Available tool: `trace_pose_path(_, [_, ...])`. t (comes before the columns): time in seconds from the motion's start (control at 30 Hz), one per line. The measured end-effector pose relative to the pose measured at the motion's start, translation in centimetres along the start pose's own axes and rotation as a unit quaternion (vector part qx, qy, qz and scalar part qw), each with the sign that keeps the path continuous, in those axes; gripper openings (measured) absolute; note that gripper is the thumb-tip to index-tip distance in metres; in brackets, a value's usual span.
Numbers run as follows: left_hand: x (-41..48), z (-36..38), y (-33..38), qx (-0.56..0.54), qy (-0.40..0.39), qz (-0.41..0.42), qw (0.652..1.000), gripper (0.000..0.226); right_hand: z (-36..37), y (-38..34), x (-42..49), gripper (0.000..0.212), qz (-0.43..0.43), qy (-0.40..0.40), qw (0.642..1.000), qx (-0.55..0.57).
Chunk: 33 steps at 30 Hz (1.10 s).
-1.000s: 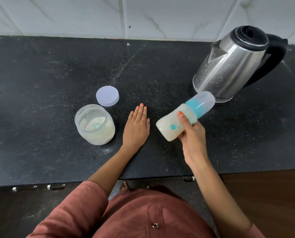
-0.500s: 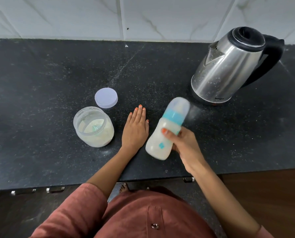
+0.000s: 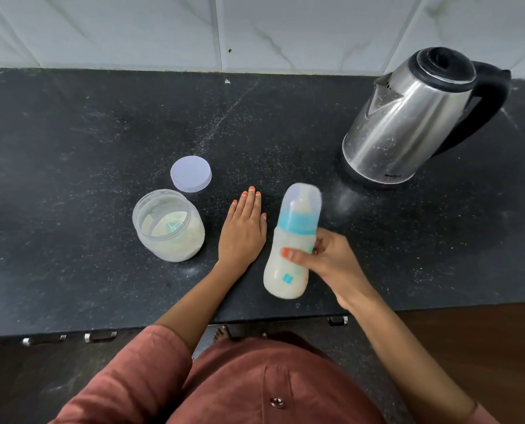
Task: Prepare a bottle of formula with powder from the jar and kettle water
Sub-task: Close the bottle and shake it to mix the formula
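The right hand (image 3: 327, 263) grips the bottle (image 3: 285, 278), now nearly upright, no longer tilted toward the kettle (image 3: 408, 123); it looks lifted off the desk (image 3: 71, 148). The left hand (image 3: 243, 232) stays flat there.

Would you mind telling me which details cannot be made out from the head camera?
- Water level in the kettle: head view, steel wall and shut lid hide it.
- Markings on the bottle: head view, motion blur; the right hand covers part.
- The teal item in the jar: head view, half buried in powder.
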State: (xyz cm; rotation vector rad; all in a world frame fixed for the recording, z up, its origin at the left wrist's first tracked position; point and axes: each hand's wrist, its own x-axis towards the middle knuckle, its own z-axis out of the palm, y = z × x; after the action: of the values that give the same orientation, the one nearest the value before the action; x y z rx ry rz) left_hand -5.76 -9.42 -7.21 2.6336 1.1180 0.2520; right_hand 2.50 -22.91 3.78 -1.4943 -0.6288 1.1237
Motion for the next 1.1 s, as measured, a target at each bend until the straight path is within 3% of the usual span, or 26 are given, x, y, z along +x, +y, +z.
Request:
trace_pose_path(0.1, [0.0,0.0,0.1,-0.005,0.019,-0.007,1.000,0.049,-0.5,-0.6,1.3,0.031,-0.020,0.103,0.985,0.140])
trace_pose_path(0.17, [0.0,-0.1,0.2,-0.006,0.007,-0.003,1.000,0.053,-0.5,-0.7,1.8,0.036,-0.031,0.135,0.976,0.169])
trace_pose_path(0.23, [-0.1,-0.3,0.1,-0.006,0.007,-0.002,1.000,0.064,-0.1,-0.5,1.3,0.032,-0.021,0.084,0.990,0.108])
trace_pose_path(0.33, [-0.1,-0.3,-0.1,0.015,-0.018,0.008,1.000,0.053,0.4,-0.1,0.1,0.025,-0.004,-0.028,0.999,-0.020])
trace_pose_path(0.4, [-0.2,-0.2,0.0,0.006,-0.008,0.003,1.000,0.052,0.2,-0.4,0.3,0.027,-0.013,-0.008,1.000,0.011])
trace_pose_path(0.5, [-0.1,-0.3,0.1,-0.003,0.003,-0.008,1.000,0.050,-0.2,-1.0,1.6,0.032,-0.030,0.106,0.982,0.154])
trace_pose_path(0.57, [0.0,-0.2,0.2,-0.001,-0.001,-0.005,1.000,0.050,-0.2,-0.9,2.0,0.036,-0.033,0.137,0.973,0.181])
trace_pose_path(0.73, [-0.1,0.0,-0.1,0.021,-0.016,0.004,1.000,0.053,0.2,0.0,0.2,0.024,0.010,-0.016,1.000,-0.015])
trace_pose_path(0.8, [-0.1,-0.1,0.0,0.013,-0.006,-0.001,1.000,0.052,-0.2,-0.3,0.4,0.027,0.000,0.003,1.000,0.017])
trace_pose_path(0.87, [0.0,-0.2,0.1,0.004,0.004,-0.009,1.000,0.051,-0.6,-0.8,1.3,0.029,-0.013,0.073,0.991,0.113])
trace_pose_path(0.97, [0.0,-0.2,0.2,0.002,0.004,-0.009,1.000,0.050,-0.5,-1.2,2.0,0.017,-0.033,0.145,0.972,0.183])
trace_pose_path(1.1, [-0.1,-0.4,0.0,0.007,-0.005,0.001,1.000,0.051,0.4,-0.3,0.8,0.019,0.010,0.031,0.999,0.029])
